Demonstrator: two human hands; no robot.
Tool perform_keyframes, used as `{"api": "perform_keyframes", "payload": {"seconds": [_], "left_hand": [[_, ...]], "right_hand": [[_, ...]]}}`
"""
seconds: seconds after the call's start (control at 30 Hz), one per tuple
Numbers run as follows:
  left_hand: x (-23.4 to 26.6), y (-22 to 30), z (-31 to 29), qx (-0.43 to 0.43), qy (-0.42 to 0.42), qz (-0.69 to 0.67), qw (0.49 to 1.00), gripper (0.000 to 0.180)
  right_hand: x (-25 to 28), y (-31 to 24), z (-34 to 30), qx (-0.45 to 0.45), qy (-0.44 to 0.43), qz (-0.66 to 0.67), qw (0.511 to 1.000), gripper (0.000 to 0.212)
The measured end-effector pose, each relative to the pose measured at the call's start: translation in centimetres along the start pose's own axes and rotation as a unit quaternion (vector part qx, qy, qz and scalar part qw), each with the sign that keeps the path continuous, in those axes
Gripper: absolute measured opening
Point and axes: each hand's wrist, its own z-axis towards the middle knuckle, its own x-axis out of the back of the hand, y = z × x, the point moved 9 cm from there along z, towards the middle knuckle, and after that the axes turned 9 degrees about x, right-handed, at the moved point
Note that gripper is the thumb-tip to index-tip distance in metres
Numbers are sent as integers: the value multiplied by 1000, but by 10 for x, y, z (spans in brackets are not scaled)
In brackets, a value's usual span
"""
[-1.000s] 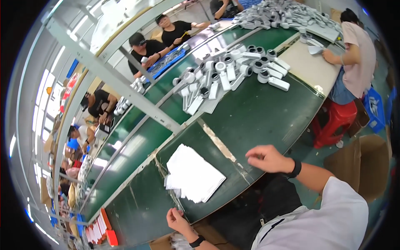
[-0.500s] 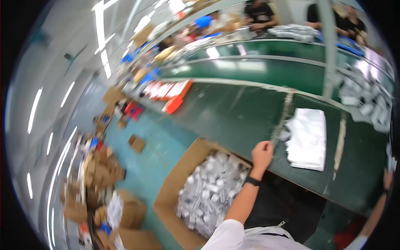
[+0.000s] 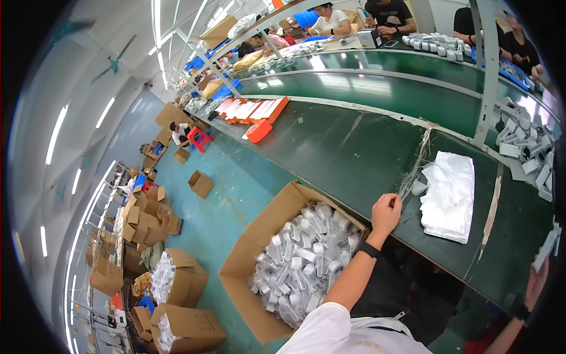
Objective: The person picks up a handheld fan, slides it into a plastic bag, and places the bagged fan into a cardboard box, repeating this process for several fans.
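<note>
My left hand (image 3: pixel 386 212), a black band at its wrist, is over the near edge of the dark green table, fingers curled closed; anything inside them is hidden. Just right of it lies a stack of white plastic bags (image 3: pixel 449 197), with a small piece of clear film (image 3: pixel 418 187) by its left side. At the far right rim, my right hand (image 3: pixel 536 276) is closed round a long grey-white piece (image 3: pixel 548 245), partly cut off by the picture's edge. Below and left of my left hand stands an open carton (image 3: pixel 244 283) full of bagged white parts (image 3: pixel 298 256).
Orange-and-white boxes (image 3: pixel 253 110) and an orange tape roll (image 3: pixel 259 131) lie at the table's far left. White-grey parts (image 3: pixel 527 141) are heaped at right, beside a metal post (image 3: pixel 488 76). People work beyond the green conveyor (image 3: pixel 354 85). Cartons (image 3: pixel 186 324) stand on the floor.
The view has swung and sharpened. My left hand stays closed near the table edge, now slightly further right in the picture. My right hand shows more fully, lower at the right rim.
</note>
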Motion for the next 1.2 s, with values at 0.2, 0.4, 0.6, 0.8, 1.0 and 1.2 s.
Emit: {"api": "perform_keyframes", "payload": {"seconds": [0.2, 0.4, 0.6, 0.8, 1.0, 1.2], "left_hand": [[-2, -1, -2, -17, -1, -5, 1000, 12], [0, -13, 3, 24, -30, -35, 999, 12], [5, 9, -3, 49, -34, -57, 997, 13], [-23, 86, -18, -52, -158, -24, 986, 12], [-70, 113, -35, -239, -161, 95, 953, 12], [-101, 104, -46, -284, -186, 200, 919, 7]], "right_hand": [[-184, 38, -89, -37, -73, 46, 996, 43], [-250, 78, -114, -18, -38, -41, 998, 34], [-243, 92, -117, 8, -50, -81, 995, 32], [-245, 94, -116, 3, -62, -82, 995, 32], [-247, 95, -121, 15, -77, -118, 990, 31], [-245, 85, -125, 18, -47, -100, 994, 30]]}}
